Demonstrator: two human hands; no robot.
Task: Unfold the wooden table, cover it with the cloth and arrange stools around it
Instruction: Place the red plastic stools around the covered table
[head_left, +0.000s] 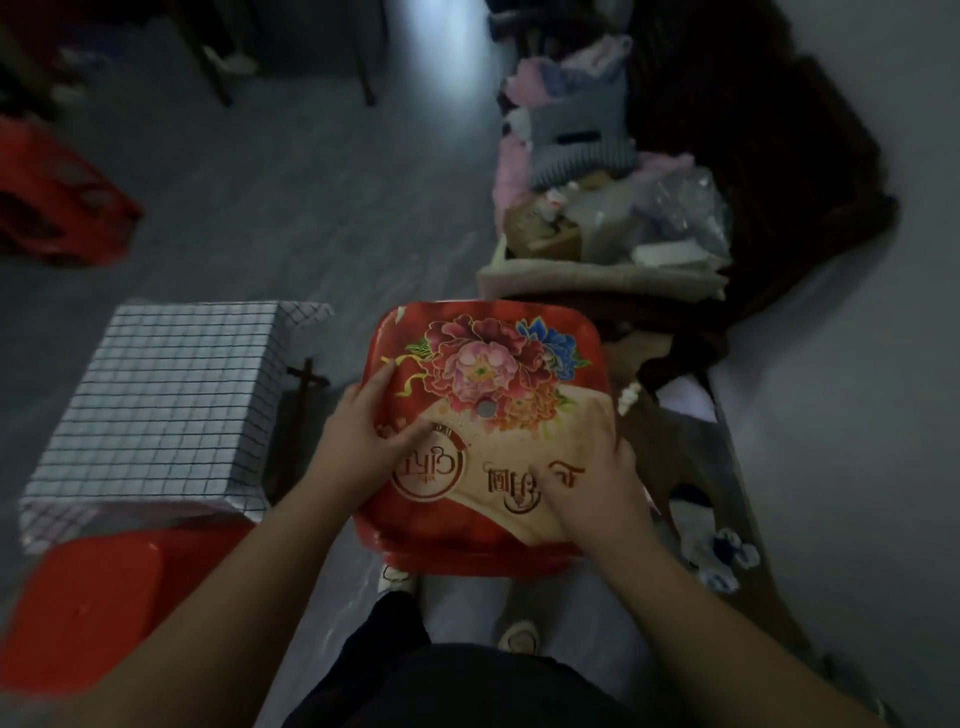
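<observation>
A red stool (483, 364) with a flower print on its seat is right in front of me, held at both sides. My left hand (363, 436) grips its left edge, thumb lying on the seat. My right hand (592, 473) grips its right edge. To the left stands the small table (156, 405), draped in a white cloth with a dark grid. A plain red stool (78, 608) sits at the table's near side. Another red stool (57, 197) is on the floor at the far left.
A pile of clothes, bags and plastic (613, 182) lies against the wall to the right. Dark furniture legs (363, 67) stand at the back. Grey floor (311, 197) stretches behind the table. My feet in white shoes (514, 634) are below the stool.
</observation>
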